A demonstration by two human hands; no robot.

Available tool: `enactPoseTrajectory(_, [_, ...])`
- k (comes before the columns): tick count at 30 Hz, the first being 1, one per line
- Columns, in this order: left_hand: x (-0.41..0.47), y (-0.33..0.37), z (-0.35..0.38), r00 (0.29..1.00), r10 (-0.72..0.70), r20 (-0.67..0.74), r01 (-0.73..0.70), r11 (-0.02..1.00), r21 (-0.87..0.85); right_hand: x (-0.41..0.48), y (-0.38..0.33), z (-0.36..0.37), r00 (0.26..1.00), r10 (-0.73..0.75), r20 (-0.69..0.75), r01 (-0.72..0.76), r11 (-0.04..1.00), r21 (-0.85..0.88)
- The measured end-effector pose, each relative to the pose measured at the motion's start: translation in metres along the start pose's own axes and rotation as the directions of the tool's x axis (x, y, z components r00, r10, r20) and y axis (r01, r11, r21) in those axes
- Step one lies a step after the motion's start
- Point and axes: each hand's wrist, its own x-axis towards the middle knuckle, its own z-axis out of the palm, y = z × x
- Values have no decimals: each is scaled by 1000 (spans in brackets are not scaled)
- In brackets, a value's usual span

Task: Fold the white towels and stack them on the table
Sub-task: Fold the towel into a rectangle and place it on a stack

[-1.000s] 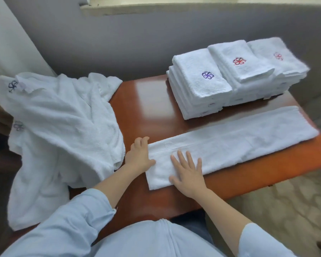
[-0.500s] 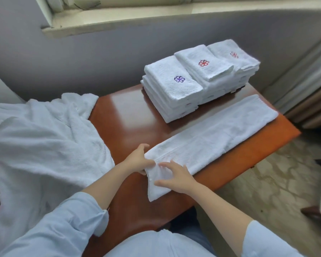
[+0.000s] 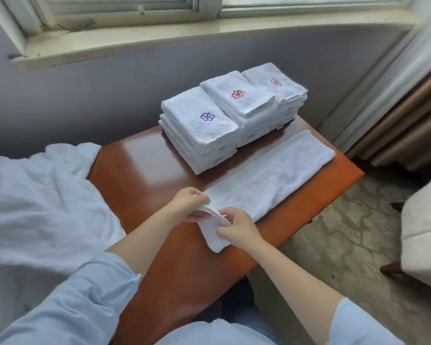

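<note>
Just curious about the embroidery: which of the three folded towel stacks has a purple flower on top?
The left-end stack, nearest the person; its flower is purple, while the middle stack and the far stack show red ones.

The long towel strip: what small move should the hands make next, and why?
Probably carry the raised near end of the towel strip to its far end, halving it. The left hand and right hand pinch that end off the table; the rest lies flat.

We see the left hand (image 3: 188, 204) and right hand (image 3: 237, 226) pinching the long towel's (image 3: 271, 180) near end, just beside the folded stack (image 3: 224, 120) on the worktop (image 3: 139, 170).
</note>
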Motion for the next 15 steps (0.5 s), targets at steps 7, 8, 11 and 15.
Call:
enactPoseTrajectory(7, [33,40,44,996,68,-63,-70,997,-31,37,15,-71,988,59,-139,-51,997,59])
enactPoseTrajectory(8, [38,47,52,995,75,-65,-77,997,-32,42,18,-80,988,63,-140,-50,994,92])
enactPoseTrajectory(11, [56,68,74,993,102,-65,-105,993,-45,58,28,-105,988,74,-138,-45,978,201])
enactPoseTrajectory(15, [82,85,99,985,161,-60,-161,987,-4,81,44,-131,985,117,-126,-71,945,320])
